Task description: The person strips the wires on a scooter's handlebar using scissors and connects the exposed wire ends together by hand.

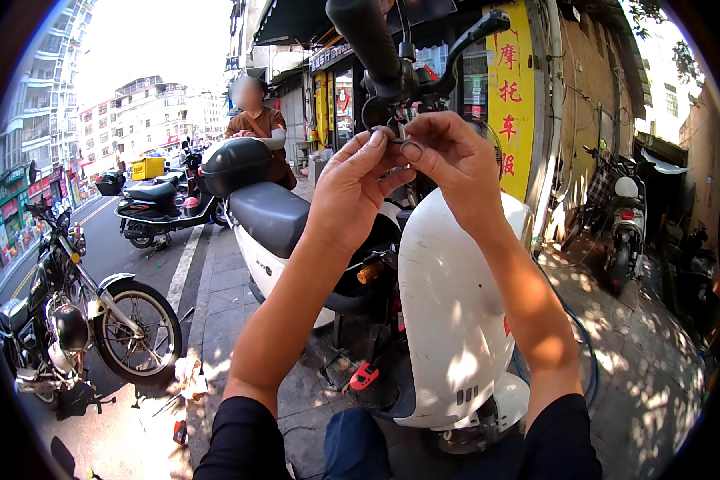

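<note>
Head view, work spot: both hands raised in front of the handlebar grip (368,48) and brake lever (476,38) of a white scooter, above its scratched front panel (454,296).
Small dark piece (397,142): thin, short; at the fingertips, just under the lever mount as seen from here. Loose part or the end of a cable: cannot tell.
Left hand (352,184): thumb and index finger pinched nearly closed at one end of the piece; other fingers curled beneath.
Right hand (450,156): thumb and index finger brought close together at the other end, a narrow pinch; full contact partly hidden by the knuckles.
Step in hand: looks like fine handling of the small part, perhaps straightening or fitting it; a judgement from the pose only.
Next move: seems to call for a steady left pinch while the right fingers make a small turn or push; a slip could drop the piece among the scooter parts below.
Scooter body: grey seat (272,214) and black top box (236,164) to the left; orange cylinder (370,273) beneath the forearms, between seat and front panel.
Ground: red object (364,375) near the panel's lower edge; blue hose (590,352) beyond the right forearm.
Bystander: person in brown (278,164) behind the top box, well apart from the working hands.
</note>
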Motion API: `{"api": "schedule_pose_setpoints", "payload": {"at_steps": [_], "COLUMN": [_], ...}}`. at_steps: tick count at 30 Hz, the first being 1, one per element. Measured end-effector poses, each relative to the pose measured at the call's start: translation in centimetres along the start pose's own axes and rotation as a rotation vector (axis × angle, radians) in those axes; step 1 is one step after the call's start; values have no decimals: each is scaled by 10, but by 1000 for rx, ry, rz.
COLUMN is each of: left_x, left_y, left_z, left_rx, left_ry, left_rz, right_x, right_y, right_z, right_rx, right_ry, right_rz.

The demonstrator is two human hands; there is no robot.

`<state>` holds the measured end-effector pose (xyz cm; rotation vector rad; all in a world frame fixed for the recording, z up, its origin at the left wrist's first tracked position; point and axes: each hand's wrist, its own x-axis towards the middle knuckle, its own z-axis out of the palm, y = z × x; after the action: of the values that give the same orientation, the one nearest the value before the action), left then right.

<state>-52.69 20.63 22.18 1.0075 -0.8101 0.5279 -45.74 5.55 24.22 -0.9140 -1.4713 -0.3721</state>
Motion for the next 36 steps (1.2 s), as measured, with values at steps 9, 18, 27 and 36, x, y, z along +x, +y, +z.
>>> {"api": "schedule_pose_setpoints", "payload": {"at_steps": [9, 18, 27, 36], "left_x": [-3, -5, -7, -8], "left_y": [0, 3, 9, 10], "left_z": [9, 4, -6, 5], "left_rx": [-44, -88, -141, -104], "left_ry": [94, 57, 50, 111], "left_rz": [-29, -75, -121, -111], "right_x": [-6, -3, 1, 5], "right_y": [13, 7, 4, 0], "right_z": [0, -6, 2, 3], "right_rx": [89, 143, -64, -354], "right_ry": [60, -98, -129, -105], "right_rz": [-37, 18, -132, -386]}}
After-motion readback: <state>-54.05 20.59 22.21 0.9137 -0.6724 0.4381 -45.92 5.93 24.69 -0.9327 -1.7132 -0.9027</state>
